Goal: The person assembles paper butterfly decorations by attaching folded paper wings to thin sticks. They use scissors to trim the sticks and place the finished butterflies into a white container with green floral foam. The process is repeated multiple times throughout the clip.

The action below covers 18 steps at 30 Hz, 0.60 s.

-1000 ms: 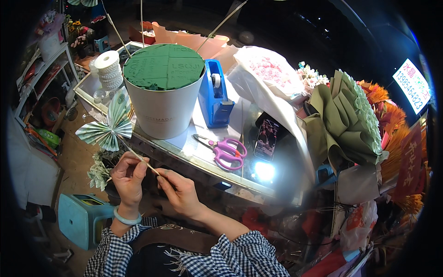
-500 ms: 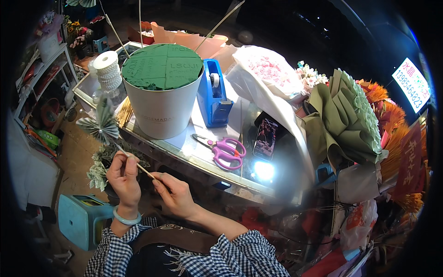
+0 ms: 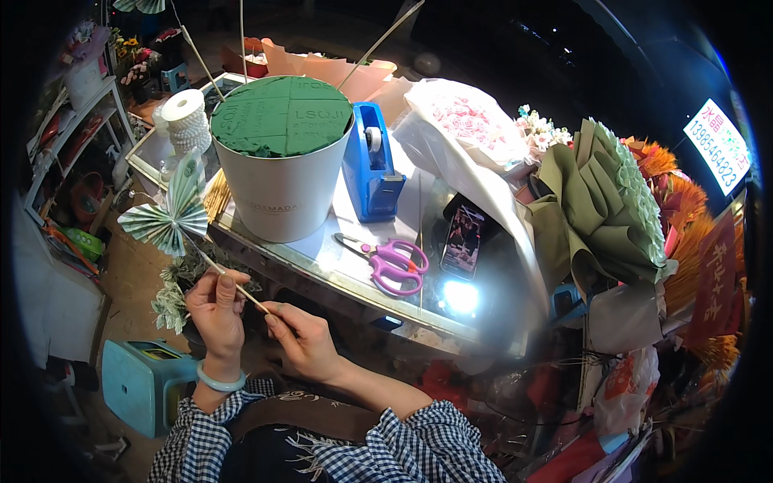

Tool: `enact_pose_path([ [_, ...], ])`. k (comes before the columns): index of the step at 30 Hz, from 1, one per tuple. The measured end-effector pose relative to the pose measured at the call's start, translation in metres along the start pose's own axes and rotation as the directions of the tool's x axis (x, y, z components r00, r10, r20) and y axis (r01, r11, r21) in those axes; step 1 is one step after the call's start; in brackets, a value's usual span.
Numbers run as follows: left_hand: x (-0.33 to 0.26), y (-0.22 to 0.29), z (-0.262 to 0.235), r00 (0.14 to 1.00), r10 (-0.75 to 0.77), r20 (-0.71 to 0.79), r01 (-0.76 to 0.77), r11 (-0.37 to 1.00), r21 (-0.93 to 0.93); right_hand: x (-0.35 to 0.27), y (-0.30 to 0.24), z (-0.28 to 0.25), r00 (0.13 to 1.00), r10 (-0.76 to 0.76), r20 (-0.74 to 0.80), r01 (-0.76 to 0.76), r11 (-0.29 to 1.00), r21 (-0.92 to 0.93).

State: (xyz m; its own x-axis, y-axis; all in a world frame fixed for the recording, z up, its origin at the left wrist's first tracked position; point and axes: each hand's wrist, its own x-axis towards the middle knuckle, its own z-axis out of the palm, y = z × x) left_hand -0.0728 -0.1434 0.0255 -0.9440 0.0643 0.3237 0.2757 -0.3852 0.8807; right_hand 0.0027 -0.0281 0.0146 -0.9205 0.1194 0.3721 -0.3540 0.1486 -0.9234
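Note:
My left hand grips a thin wooden stick that carries a folded pale green paper fan flower at its upper left end. My right hand pinches the stick's lower end just right of the left hand. Both hands are below the near edge of the table. Directly behind the fan stands a white bucket filled with green floral foam.
On the table lie pink-handled scissors, a blue tape dispenser, a phone and a bright lamp. A wrapped green paper bouquet is at right, a bead roll at back left, a teal stool below left.
The fan on its stick has turned and lifted, now spread flat beside the bucket. Both hands stay together on the stick, shifted slightly right.

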Motion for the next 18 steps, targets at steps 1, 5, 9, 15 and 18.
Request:
enact_pose_path([
  [1, 0.001, -0.001, -0.001, 1.000, -0.022, 0.016, 0.024, 0.996, -0.090, 0.000, 0.000, 0.000, 1.000, 0.016, 0.004, -0.016, 1.000, 0.020],
  [5, 0.008, -0.001, -0.005, 0.991, -0.010, 0.132, 0.045, 0.964, -0.263, 0.000, -0.001, -0.002, 0.994, 0.086, 0.063, -0.093, 0.988, 0.120],
  [9, 0.014, 0.003, -0.009, 0.969, 0.001, 0.246, 0.088, 0.932, -0.352, 0.001, -0.006, -0.005, 0.986, 0.110, 0.125, -0.132, 0.975, 0.179],
  [15, 0.021, 0.009, -0.014, 0.942, 0.043, 0.333, 0.118, 0.887, -0.447, 0.002, -0.014, -0.011, 0.946, 0.187, 0.266, -0.256, 0.932, 0.256],
  [18, 0.022, 0.010, -0.015, 0.939, 0.077, 0.335, 0.087, 0.890, -0.448, 0.003, -0.016, -0.011, 0.936, 0.200, 0.290, -0.282, 0.920, 0.273],
])
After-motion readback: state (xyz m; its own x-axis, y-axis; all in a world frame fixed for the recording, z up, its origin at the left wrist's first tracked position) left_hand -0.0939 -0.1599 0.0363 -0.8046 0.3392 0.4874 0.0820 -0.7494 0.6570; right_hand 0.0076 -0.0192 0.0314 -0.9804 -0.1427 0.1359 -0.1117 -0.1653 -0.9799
